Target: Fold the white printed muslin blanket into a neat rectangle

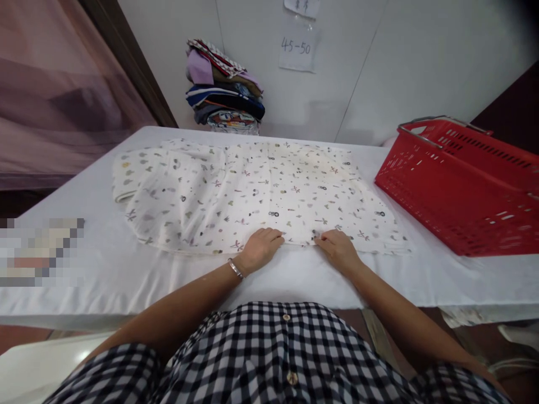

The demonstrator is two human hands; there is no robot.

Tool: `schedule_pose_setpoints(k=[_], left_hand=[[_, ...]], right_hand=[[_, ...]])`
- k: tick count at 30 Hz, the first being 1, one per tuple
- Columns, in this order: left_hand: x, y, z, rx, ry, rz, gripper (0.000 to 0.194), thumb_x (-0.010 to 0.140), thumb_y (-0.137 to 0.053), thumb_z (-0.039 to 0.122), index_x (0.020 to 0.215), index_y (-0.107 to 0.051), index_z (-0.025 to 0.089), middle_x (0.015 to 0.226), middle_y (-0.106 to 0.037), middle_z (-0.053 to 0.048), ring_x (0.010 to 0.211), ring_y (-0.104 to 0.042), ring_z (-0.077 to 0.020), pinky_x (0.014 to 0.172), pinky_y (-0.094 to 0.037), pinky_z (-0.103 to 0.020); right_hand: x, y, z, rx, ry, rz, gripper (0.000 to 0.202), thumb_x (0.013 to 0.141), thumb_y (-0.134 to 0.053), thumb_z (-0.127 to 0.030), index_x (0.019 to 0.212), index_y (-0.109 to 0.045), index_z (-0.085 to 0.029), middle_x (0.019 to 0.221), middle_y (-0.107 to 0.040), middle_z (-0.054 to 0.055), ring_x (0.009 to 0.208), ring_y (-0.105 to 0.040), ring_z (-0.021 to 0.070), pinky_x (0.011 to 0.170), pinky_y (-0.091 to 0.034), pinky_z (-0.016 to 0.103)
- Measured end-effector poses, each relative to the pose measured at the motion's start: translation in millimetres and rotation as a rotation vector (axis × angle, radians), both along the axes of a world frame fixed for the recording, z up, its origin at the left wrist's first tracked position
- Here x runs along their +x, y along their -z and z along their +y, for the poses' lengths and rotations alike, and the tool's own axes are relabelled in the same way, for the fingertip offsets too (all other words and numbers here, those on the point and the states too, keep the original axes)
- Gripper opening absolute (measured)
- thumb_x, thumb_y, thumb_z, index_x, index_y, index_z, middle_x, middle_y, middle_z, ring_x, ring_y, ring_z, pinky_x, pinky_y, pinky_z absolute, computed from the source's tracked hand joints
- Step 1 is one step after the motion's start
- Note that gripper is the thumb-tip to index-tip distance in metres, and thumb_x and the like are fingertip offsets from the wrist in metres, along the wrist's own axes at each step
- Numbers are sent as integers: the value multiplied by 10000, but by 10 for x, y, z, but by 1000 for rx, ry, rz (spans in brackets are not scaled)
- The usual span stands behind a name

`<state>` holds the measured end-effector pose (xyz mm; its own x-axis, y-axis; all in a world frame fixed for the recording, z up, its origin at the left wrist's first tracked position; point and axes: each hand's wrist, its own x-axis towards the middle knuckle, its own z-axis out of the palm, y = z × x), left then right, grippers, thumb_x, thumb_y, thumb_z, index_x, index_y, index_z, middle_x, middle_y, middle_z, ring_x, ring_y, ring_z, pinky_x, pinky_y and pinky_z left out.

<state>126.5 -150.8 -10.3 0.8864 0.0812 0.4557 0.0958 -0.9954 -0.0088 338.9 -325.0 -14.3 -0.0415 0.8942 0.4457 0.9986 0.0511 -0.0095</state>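
A white cloth [248, 191] printed with small palm trees, leaves and other figures lies spread over the table. Its left end is bunched and folded over, while the right part lies flatter. At the near edge, my left hand [261, 248], with a silver bracelet on the wrist, is closed with the fingertips on the hem. A short way to the right, my right hand [338, 251] pinches the same edge between thumb and fingers. The fingertips of both hands are partly hidden.
A red plastic basket [455, 196] with metal handles stands on the right of the white-covered table [101, 292]. Behind the far edge rises a stack of folded clothes [227, 90] against the wall. A blurred-out flat item [37, 252] lies at left.
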Motion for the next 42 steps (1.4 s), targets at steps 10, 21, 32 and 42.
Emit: schedule_pose_setpoints(k=[10, 21, 32, 42], left_hand=[[13, -24, -8, 42, 30, 96, 230, 875, -378, 96, 847, -592, 175, 947, -588, -45, 785, -493, -158, 655, -378, -304], [43, -115, -87, -58, 48, 177, 151, 862, -454, 223, 812, -581, 158, 1066, -565, -75, 903, -496, -208, 737, -397, -363], [-21, -296, -142, -369, 54, 39, 164, 872, -401, 164, 813, -554, 158, 1059, -559, -77, 953, -512, -169, 839, -435, -342], [-58, -169, -184, -131, 122, 116, 269, 904, -316, 109, 813, -568, 131, 1068, -561, -94, 1021, -474, -198, 871, -401, -376]], right_hand=[[-9, -47, 33, 15, -3, 7, 216, 873, -424, -127, 842, -633, -171, 846, -617, 70, 795, -483, 179, 687, -342, 302], [-32, -81, -2, -138, -61, 24, 214, 847, -422, -126, 828, -627, -184, 869, -586, 67, 821, -468, 187, 696, -338, 309], [-67, -119, -32, -141, -40, -6, 221, 893, -416, -220, 967, -620, -176, 991, -597, 95, 869, -492, 204, 725, -372, 330], [-52, -99, -182, -102, -74, -30, 245, 902, -398, -170, 919, -642, -171, 892, -644, 68, 814, -541, 180, 702, -419, 316]])
